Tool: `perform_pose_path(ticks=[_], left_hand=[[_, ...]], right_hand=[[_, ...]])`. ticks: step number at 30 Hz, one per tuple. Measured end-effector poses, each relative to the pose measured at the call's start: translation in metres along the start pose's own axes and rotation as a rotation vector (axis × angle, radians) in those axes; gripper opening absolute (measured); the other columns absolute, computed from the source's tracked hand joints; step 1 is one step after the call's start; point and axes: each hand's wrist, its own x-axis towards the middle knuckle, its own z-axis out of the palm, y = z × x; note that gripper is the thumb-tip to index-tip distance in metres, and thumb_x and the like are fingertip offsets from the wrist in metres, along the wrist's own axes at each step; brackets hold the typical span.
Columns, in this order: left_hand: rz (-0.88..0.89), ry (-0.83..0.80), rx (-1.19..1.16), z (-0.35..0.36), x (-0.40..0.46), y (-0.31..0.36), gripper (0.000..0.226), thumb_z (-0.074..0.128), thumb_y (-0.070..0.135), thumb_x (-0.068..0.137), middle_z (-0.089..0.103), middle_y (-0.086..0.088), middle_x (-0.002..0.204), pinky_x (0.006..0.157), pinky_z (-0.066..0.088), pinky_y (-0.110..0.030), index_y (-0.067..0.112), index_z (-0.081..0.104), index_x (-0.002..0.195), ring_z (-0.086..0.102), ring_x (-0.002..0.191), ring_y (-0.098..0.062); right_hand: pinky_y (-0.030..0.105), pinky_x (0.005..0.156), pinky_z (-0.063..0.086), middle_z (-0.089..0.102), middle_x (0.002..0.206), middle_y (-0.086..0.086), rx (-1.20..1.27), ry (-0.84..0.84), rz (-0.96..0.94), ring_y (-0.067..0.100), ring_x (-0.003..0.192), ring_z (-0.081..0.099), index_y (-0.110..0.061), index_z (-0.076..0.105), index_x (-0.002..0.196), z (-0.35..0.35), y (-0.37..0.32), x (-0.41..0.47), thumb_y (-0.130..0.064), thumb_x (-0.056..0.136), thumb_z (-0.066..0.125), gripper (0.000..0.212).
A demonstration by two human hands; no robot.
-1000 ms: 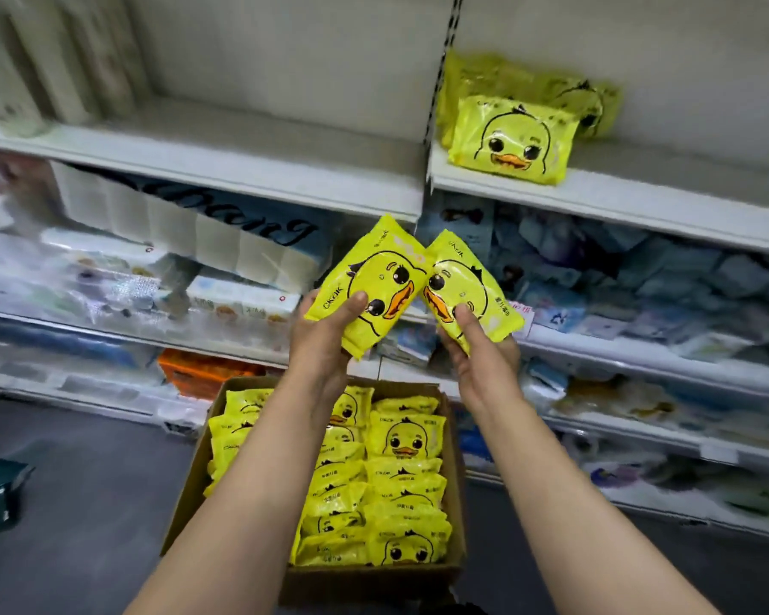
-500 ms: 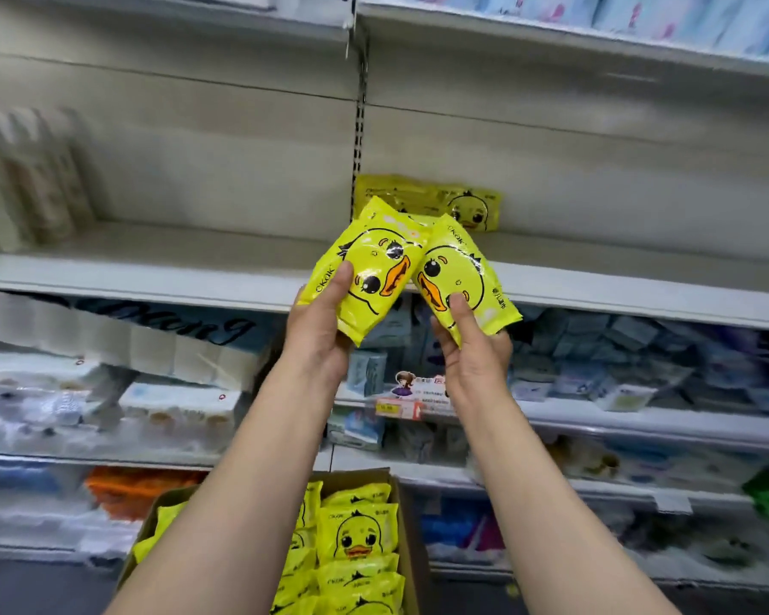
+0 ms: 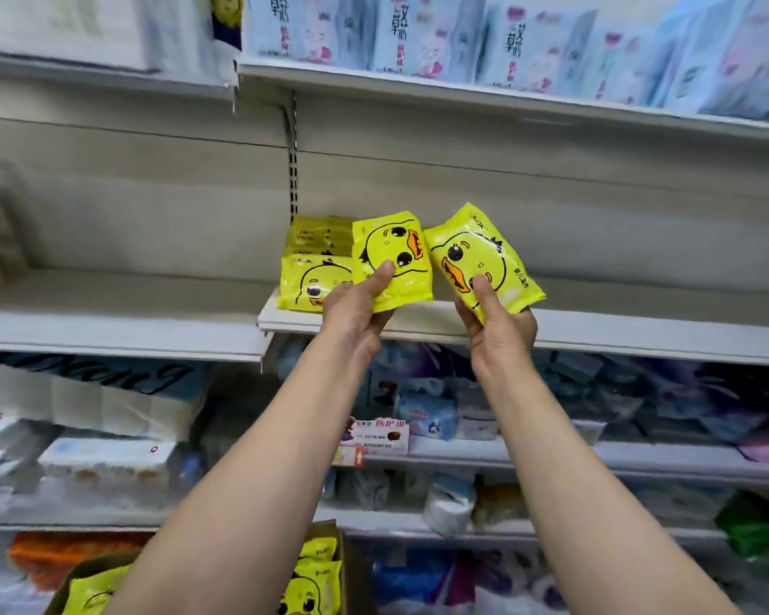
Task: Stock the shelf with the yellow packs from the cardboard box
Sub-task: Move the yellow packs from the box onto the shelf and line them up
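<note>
Probably light, soft, slippery: left hand [image 3: 356, 310] and right hand [image 3: 498, 326] each pinching one yellow pack [image 3: 391, 259] low, just above the shelf [image 3: 618, 332] edge.

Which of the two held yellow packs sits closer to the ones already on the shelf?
The left hand's pack: it overlaps the shelved packs. The right hand's pack is farther right.

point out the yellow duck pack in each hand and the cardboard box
Yellow duck-print plastic pack in left hand [image 3: 391, 255]: head view, duck face.
Yellow duck-print plastic pack in right hand [image 3: 476, 255]: head view, duck face.
Brown cardboard box [image 3: 87, 570]: head view, left rim.
</note>
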Motion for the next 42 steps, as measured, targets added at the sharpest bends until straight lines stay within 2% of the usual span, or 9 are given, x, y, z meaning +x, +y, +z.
perform_pose_path(ticks=[5,10,19,23,27,33,37,40,42], left_hand=[[-0.03,-0.162,0.011,0.035,0.011,-0.034,0.043,0.064,-0.004,0.087,0.068,-0.015,0.119,0.07,0.061,-0.037,0.005,0.059,0.129,0.07,0.091,-0.026],[-0.023,-0.196,0.09,0.059,0.033,-0.047,0.031,0.065,0.021,0.092,0.072,-0.009,0.114,0.072,0.06,-0.04,0.015,0.062,0.123,0.072,0.094,-0.023],[0.015,-0.101,0.622,0.098,0.097,-0.024,0.033,0.073,0.006,0.084,0.072,-0.015,0.098,0.061,0.058,-0.043,0.003,0.064,0.116,0.071,0.07,-0.024],[0.057,-0.035,0.924,0.107,0.134,-0.017,0.045,0.085,0.011,0.073,0.072,-0.015,0.103,0.084,0.056,-0.052,0.001,0.066,0.112,0.071,0.092,-0.031],[0.173,-0.051,1.328,0.117,0.169,0.001,0.047,0.087,0.025,0.071,0.07,-0.011,0.105,0.087,0.054,-0.037,0.005,0.068,0.109,0.067,0.096,-0.028],[0.259,-0.164,1.717,0.129,0.209,0.022,0.044,0.084,0.026,0.072,0.069,-0.013,0.104,0.087,0.052,-0.038,0.004,0.07,0.107,0.064,0.099,-0.031],[0.282,-0.282,1.904,0.131,0.229,0.026,0.031,0.084,0.032,0.07,0.065,-0.006,0.087,0.069,0.042,-0.029,0.014,0.068,0.09,0.059,0.084,-0.025],[0.293,-0.342,2.017,0.132,0.243,0.028,0.038,0.083,0.035,0.07,0.063,0.0,0.088,0.07,0.04,-0.027,0.017,0.07,0.1,0.058,0.085,-0.021],[0.292,-0.375,2.084,0.133,0.253,0.031,0.04,0.083,0.034,0.07,0.061,0.001,0.087,0.069,0.039,-0.026,0.015,0.069,0.103,0.057,0.084,-0.02]], right_hand=[[0.037,0.074,0.061,0.075,0.107,0.002,-0.004,0.007,-0.009,0.023,0.099,0.072,-0.017,0.069,0.108,-0.027,-0.022,0.033,-0.005,0.082,0.078,0.03],[0.032,0.068,0.059,0.074,0.107,0.001,-0.017,0.028,-0.01,0.02,0.094,0.072,-0.013,0.066,0.118,-0.048,-0.034,0.065,-0.006,0.082,0.078,0.039],[0.03,0.068,0.059,0.072,0.113,0.003,-0.011,-0.012,-0.008,0.018,0.093,0.071,-0.014,0.064,0.12,-0.067,-0.038,0.122,-0.006,0.084,0.076,0.039],[0.028,0.067,0.058,0.074,0.106,0.001,-0.007,-0.003,-0.011,0.016,0.09,0.072,-0.015,0.066,0.117,-0.068,-0.034,0.147,-0.005,0.084,0.076,0.036],[0.027,0.066,0.058,0.074,0.097,-0.005,0.002,0.038,-0.031,0.012,0.086,0.071,-0.018,0.065,0.114,-0.065,-0.026,0.169,-0.003,0.085,0.074,0.034],[0.027,0.063,0.058,0.074,0.097,-0.002,0.021,0.037,-0.007,0.016,0.089,0.071,-0.016,0.066,0.111,-0.057,-0.011,0.198,-0.003,0.082,0.076,0.033],[0.027,0.065,0.059,0.073,0.101,-0.001,0.051,0.048,0.003,0.016,0.091,0.07,-0.015,0.064,0.117,-0.057,0.003,0.207,-0.006,0.076,0.08,0.044],[0.026,0.063,0.058,0.074,0.1,-0.002,0.082,0.039,0.004,0.016,0.09,0.071,-0.018,0.067,0.112,-0.057,0.009,0.212,-0.018,0.058,0.086,0.058],[0.025,0.06,0.058,0.074,0.098,-0.001,0.092,0.038,-0.002,0.016,0.087,0.07,-0.019,0.068,0.106,-0.055,0.009,0.219,-0.012,0.064,0.083,0.045]])
